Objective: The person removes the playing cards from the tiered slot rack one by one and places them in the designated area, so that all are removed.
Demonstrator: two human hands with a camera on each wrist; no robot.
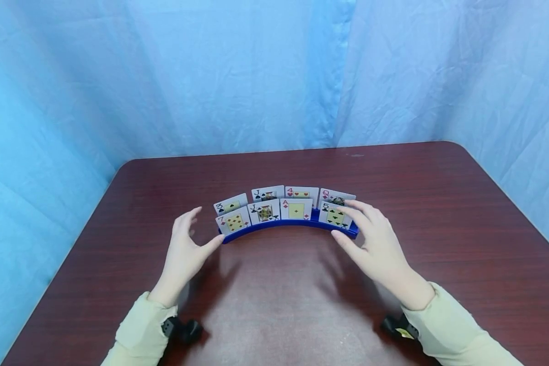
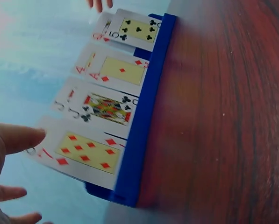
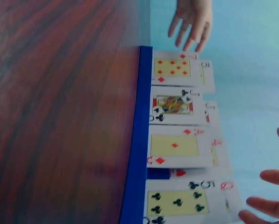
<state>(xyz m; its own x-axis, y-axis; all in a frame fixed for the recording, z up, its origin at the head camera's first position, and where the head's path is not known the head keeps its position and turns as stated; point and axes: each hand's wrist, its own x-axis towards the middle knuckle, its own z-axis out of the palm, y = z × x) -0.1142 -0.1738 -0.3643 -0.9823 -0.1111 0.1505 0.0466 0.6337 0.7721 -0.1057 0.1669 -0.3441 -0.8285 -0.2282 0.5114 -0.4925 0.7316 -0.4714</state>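
Note:
A curved blue card holder [image 1: 293, 222] stands on the table with playing cards upright in two rows. Its front row shows the seven of diamonds [image 1: 234, 221], a jack of clubs [image 2: 107, 109], the ace of diamonds [image 1: 296, 209] and the five of clubs [image 3: 177, 202]. Behind them, partly covered, are a black three [image 1: 231, 204], another jack [image 1: 269, 193], the four of hearts [image 1: 302, 193] and a red queen [image 1: 331, 195]. My left hand [image 1: 186, 251] is spread at the holder's left end, thumb tip by the seven. At the right end my right hand [image 1: 382, 246] hovers, fingers apart, near the five and the queen.
The dark red-brown wooden table [image 1: 283, 295] reaches back to a light blue curtain [image 1: 238, 76], which also hangs along both sides. A black wrist device [image 1: 183, 329] sits at the left sleeve, and a second black device [image 1: 399, 325] at the right one.

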